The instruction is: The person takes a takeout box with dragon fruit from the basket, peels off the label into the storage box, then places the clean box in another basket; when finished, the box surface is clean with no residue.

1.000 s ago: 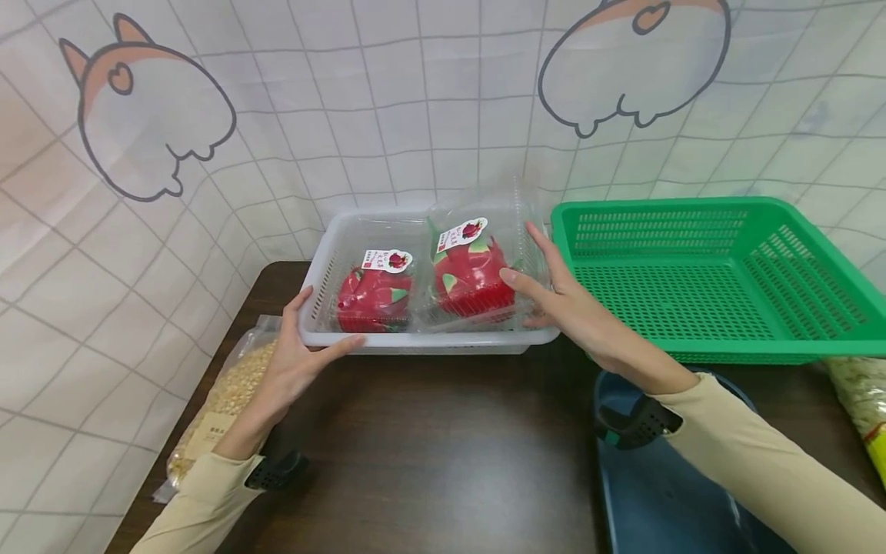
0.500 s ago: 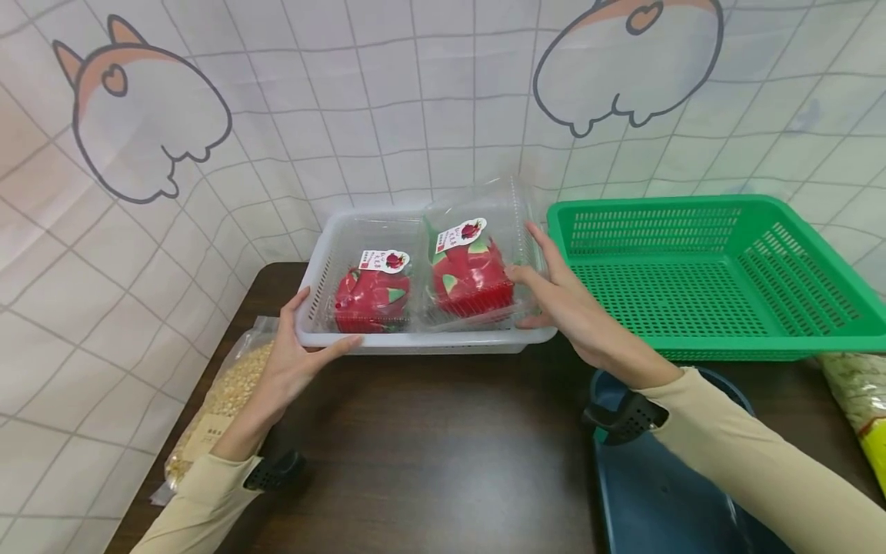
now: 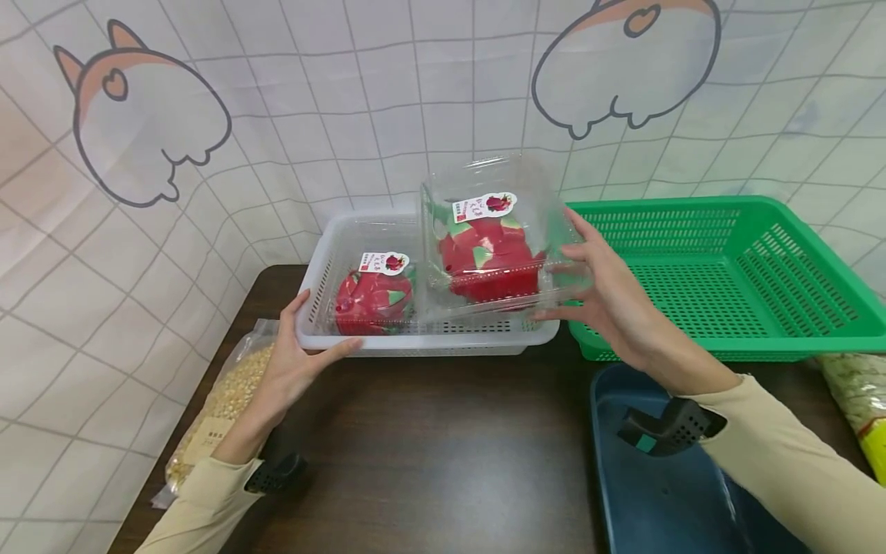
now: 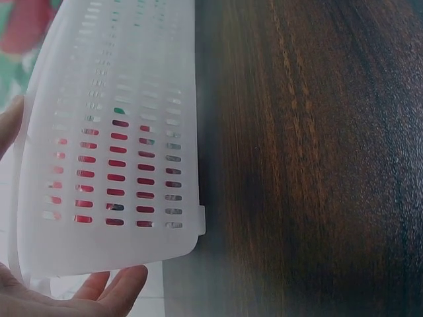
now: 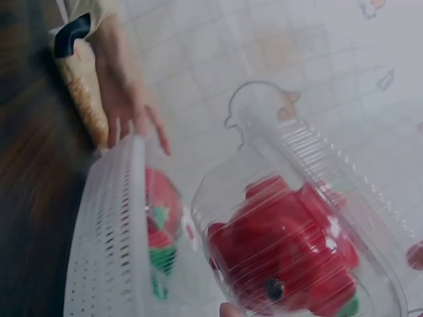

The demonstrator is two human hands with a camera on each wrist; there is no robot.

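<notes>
My right hand grips the right side of a clear plastic clamshell box with a red dragon fruit inside and a white label on its lid. It is tilted and raised above the white plastic basket; in the right wrist view the dragon fruit box hangs beside the basket wall. A second dragon fruit box lies in the basket's left half. At the basket's front left corner, my left hand holds the rim, thumb along the front and fingers at the left side.
To the right stands a green plastic basket, close against the white one. A dark blue tray lies in front of it. A bag of yellow kernels is at the table's left edge, and another bag sits far right.
My right hand has lifted the dragon fruit box up and to the right, out of the white basket's right half. My left hand stays on the basket corner.
</notes>
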